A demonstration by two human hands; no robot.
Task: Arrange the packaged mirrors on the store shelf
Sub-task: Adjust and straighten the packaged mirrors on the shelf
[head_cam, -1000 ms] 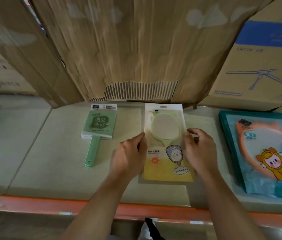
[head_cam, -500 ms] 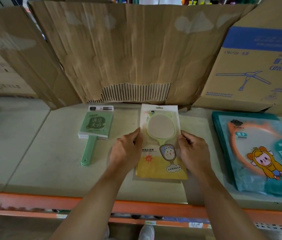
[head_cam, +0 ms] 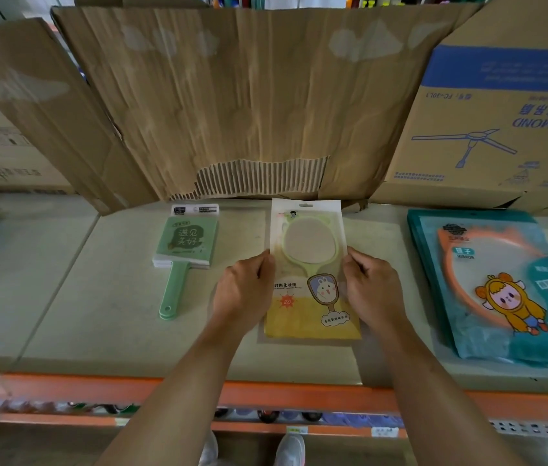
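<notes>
**Observer A:** Where is the packet?

**Observer B:** The yellow mirror packet point(head_cam: 309, 297) lies flat on the shelf point(head_cam: 104, 297), with its top edge close to the cardboard sheet point(head_cam: 232, 95) at the back. The green hand mirror point(head_cam: 183, 250) is near on its left, and the teal mirror packets point(head_cam: 501, 297) are stacked on its right. It touches neither.

**Observer A:** And the hands?

**Observer B:** The left hand point(head_cam: 245, 290) is at the left edge and the right hand point(head_cam: 373, 290) at the right edge, both about halfway up. Each grip pinches the packet's rim with the fingertips curled onto it. How far the thumbs reach underneath cannot be told.

**Observer A:** How will it handle?

**Observer B:** Probably light. It is a thin plastic sleeve with a printed card and a small round mirror on a slim handle inside. The sleeve is likely slick, floppy at the lower end, and stiff only where the mirror sits. The glass is presumably fragile, so it should not be bent or dropped.

**Observer A:** What is the best hold?

**Observer B:** The side edges, level with the mirror disc, so the stiff part takes the load. Sliding it flat to square it up seems safer than lifting it by the hanging tab.
</notes>
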